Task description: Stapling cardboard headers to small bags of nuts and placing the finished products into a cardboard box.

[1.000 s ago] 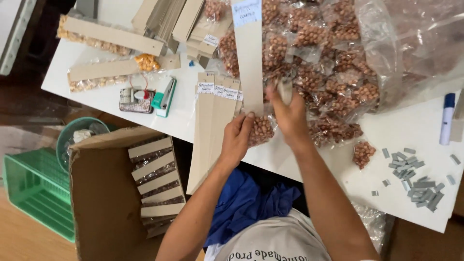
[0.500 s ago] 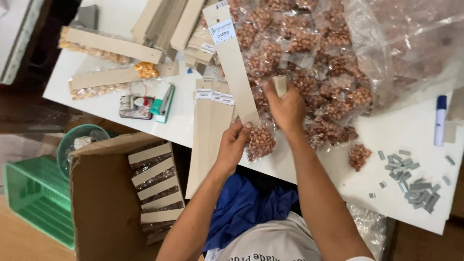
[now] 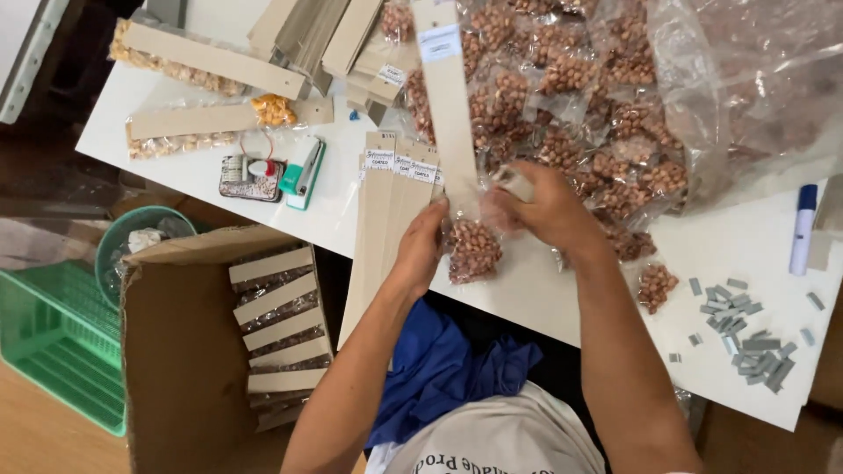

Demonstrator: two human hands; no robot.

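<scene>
**Both hands on a peanut packet at the near edge of the desk**

My left hand [image 3: 423, 250] has its fingers closed on the side of a small clear packet [image 3: 472, 250] of red-brown peanuts, pinching it where it meets the lower end of a long cardboard strip [image 3: 450, 110]. My right hand [image 3: 549, 209] is curled shut just above the packet, gripping something small and pale that I cannot make out; it touches the strip's end.

Over the last second the strip has swung from leaning right to standing nearly straight away from me, and my hands have closed in on its near end. I judge the packet is being fixed to the strip.

The packet looks plump, sealed, and hangs just past the desk's [image 3: 527, 298] near edge, under the strip. Left of it lies a stack of blank strips [image 3: 386, 211] with white labels. Beyond, a heap of like packets [image 3: 597, 114] spills from a big clear bag [image 3: 746, 88] at the far right corner. A loose packet [image 3: 657, 285] and grey staples [image 3: 746, 338] lie toward the right edge, by a blue marker [image 3: 802, 228]. A green stapler [image 3: 305, 173] sits left. Below the desk, a box [image 3: 176, 369] holds finished strips.
</scene>
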